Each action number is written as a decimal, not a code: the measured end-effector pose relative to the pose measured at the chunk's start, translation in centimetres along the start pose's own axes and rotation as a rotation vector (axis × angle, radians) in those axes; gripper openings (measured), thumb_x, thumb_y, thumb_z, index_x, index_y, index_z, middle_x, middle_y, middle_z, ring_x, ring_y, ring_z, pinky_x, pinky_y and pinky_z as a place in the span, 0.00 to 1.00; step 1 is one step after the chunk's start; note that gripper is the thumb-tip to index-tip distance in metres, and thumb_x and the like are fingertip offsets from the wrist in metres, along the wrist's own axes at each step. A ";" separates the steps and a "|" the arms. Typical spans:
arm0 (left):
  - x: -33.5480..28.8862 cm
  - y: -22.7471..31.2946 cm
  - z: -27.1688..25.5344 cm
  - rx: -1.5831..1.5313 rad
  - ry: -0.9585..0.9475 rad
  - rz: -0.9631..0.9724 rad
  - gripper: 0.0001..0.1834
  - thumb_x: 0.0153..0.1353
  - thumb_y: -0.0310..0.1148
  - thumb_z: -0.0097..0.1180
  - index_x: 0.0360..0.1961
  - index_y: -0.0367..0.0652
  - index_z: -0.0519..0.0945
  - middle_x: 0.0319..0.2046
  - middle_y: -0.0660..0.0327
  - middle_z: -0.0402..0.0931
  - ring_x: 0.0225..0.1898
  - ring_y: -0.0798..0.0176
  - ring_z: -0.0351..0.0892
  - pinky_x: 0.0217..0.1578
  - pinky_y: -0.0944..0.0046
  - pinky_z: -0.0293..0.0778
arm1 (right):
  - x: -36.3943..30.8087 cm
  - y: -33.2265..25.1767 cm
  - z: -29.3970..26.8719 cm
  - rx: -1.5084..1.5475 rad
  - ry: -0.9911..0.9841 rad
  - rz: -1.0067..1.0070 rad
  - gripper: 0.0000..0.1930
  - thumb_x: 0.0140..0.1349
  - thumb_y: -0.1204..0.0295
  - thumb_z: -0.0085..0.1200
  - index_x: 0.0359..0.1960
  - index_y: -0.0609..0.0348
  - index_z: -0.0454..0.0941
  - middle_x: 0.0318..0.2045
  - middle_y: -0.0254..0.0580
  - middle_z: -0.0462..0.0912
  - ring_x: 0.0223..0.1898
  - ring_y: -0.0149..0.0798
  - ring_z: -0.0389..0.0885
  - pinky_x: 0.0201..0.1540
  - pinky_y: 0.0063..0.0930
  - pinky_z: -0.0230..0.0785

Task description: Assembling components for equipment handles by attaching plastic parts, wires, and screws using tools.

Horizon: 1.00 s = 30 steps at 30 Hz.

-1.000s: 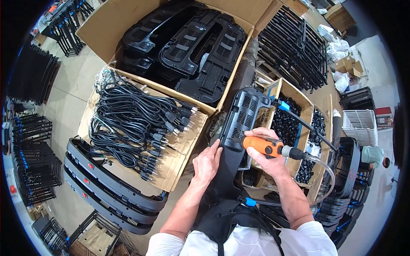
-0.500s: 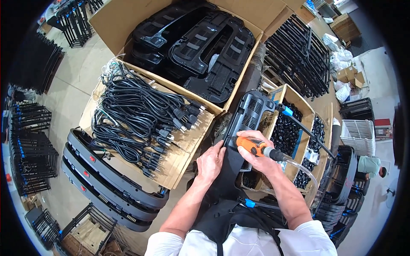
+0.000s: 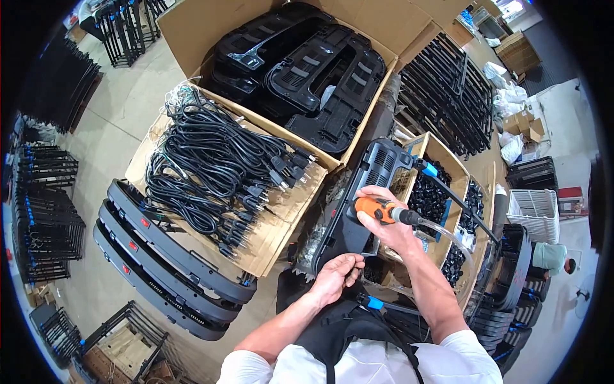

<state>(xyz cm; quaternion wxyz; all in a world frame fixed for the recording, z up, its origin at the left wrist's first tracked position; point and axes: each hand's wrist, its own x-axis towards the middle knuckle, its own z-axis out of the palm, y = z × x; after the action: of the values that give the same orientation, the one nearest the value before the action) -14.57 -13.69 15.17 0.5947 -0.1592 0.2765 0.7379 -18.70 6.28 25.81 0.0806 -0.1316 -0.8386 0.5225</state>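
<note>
- Right hand (image 3: 391, 232) wraps an orange tool (image 3: 373, 207), fingers closed round its body
- Clear hose (image 3: 450, 234) runs off the tool's rear, curving down right
- Tool's nose sits over the black plastic cover (image 3: 348, 225); tip hidden, cannot tell if touching
- Left hand (image 3: 332, 279) at the cover's near end, fingers curled and bunched narrow; cannot tell if they grip anything
- Cover lies slanted in front of the person, vented end farther off, between the cable pile and the bins
- Black cables (image 3: 204, 163) with plugs heaped on a cardboard sheet (image 3: 289, 211), left of the cover
- Cardboard box (image 3: 185, 38) beyond them, holding more black covers (image 3: 332, 115)
- Wooden bin (image 3: 446, 148) right of the cover, small black pieces (image 3: 430, 198) inside
- Black bar (image 3: 465, 206) with a blue fitting (image 3: 430, 168) crosses over the bin
- Grey curved frames (image 3: 192, 258) with red switches stacked at lower left
- White basket (image 3: 534, 212) and a co-worker in pale green (image 3: 550, 256) far right
</note>
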 end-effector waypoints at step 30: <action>-9.2 -14.4 1.4 -0.214 0.179 0.033 0.16 0.80 0.45 0.54 0.52 0.43 0.79 0.32 0.70 0.73 0.26 0.75 0.66 0.23 0.73 0.62 | -31.7 0.3 -4.0 0.418 0.039 -0.053 0.26 0.62 0.79 0.67 0.61 0.62 0.74 0.57 0.51 0.85 0.59 0.43 0.85 0.66 0.41 0.76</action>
<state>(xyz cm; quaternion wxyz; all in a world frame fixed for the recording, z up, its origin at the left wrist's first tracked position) 1.67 -18.15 18.32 0.5351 -0.2826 0.2507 0.7556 12.65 0.19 27.38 0.1358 -0.1000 -0.7135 0.6801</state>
